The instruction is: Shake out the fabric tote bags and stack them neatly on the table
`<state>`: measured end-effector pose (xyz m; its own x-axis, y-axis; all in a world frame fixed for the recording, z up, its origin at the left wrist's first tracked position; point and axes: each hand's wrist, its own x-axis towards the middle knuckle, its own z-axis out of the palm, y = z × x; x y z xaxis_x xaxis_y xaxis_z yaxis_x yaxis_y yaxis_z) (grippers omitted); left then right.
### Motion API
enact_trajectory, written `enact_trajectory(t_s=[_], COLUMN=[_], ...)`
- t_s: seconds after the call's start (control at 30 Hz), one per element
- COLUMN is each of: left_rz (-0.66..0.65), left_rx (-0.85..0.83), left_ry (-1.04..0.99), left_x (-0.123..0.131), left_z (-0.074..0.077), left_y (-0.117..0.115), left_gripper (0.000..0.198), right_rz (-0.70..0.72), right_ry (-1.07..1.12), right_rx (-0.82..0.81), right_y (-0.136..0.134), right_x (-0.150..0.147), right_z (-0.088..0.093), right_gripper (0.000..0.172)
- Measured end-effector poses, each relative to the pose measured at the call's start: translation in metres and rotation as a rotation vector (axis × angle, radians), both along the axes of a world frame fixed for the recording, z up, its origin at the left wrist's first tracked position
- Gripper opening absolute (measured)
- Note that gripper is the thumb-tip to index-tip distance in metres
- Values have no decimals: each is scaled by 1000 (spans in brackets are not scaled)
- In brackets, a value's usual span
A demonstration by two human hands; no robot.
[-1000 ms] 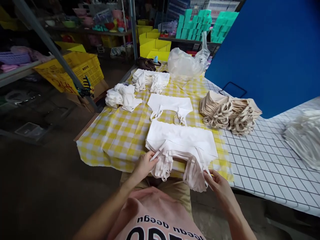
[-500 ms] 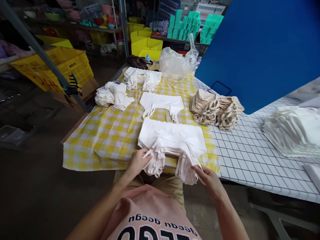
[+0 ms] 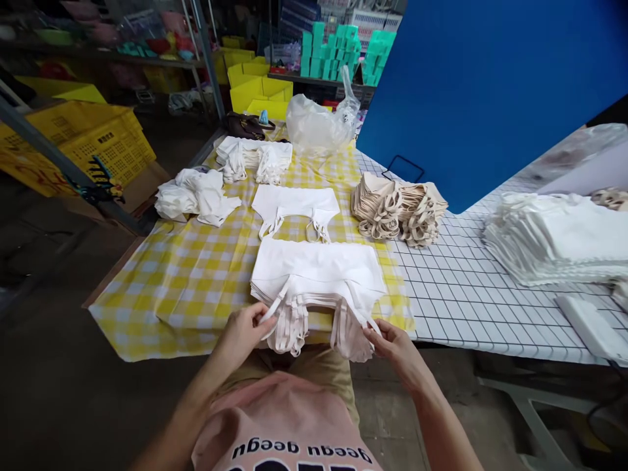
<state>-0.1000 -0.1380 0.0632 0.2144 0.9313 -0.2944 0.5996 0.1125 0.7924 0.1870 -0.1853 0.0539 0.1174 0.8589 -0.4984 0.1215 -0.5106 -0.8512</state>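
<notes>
A stack of white cloth bags (image 3: 318, 271) lies at the near edge of the yellow checked tablecloth (image 3: 196, 281), its handles (image 3: 294, 324) hanging over the edge towards me. My left hand (image 3: 243, 333) pinches one white handle strap at the stack's left side. My right hand (image 3: 395, 343) grips the straps hanging at the stack's right side. Behind the stack lies a single white bag (image 3: 294, 203), spread flat.
Beige bags (image 3: 397, 206) are piled on the white gridded table (image 3: 481, 307); more white bags (image 3: 554, 239) lie at the right. Crumpled white cloth (image 3: 193, 196), folded white bags (image 3: 255, 157) and a clear plastic bag (image 3: 316, 124) sit further back. A blue board (image 3: 481, 85) and yellow crates (image 3: 83, 137) stand behind.
The view has swung to the right, bringing the white pile at the right further into sight. Both hands have stayed on the handle straps of the near stack.
</notes>
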Motion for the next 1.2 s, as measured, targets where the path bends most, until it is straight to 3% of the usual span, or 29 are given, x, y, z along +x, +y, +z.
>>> enact_trajectory(t_s=[0.07,0.13,0.23,0.37,0.47,0.63,0.93,1.1,1.2], left_rz=[-157,-223,-99,130,212,229,242,274,241], left_rx=[21,55,188,373,351,397,590,513,455], left_ry=[35,98,287,496,526,504,545,543,526], left_x=[-6,-12,-16,-3,12,21,26,25,25], left_z=[9,15,17,5,-9,-24,-25,-22,-22], left_y=[1,11,45,101,128,129,123,134,143], left_gripper=[23,23,24,28,35,27,20,16,16], right_rz=[-10,-125,-235,-201,-156,-121,-146,-97,-69], right_ry=[-154,-365,-601,-808,-978,-1150,-1309,-1299,-1196], right_rx=[57,141,231,296,265,264,491,644,526], right_y=[2,11,39,95,127,136,131,133,137], right_x=[15,32,53,54,42,26,28,27,24], right_z=[1,1,0,-2,-7,-20,-37,-38,-29], right_gripper=[45,48,47,45,44,30,25,35,39])
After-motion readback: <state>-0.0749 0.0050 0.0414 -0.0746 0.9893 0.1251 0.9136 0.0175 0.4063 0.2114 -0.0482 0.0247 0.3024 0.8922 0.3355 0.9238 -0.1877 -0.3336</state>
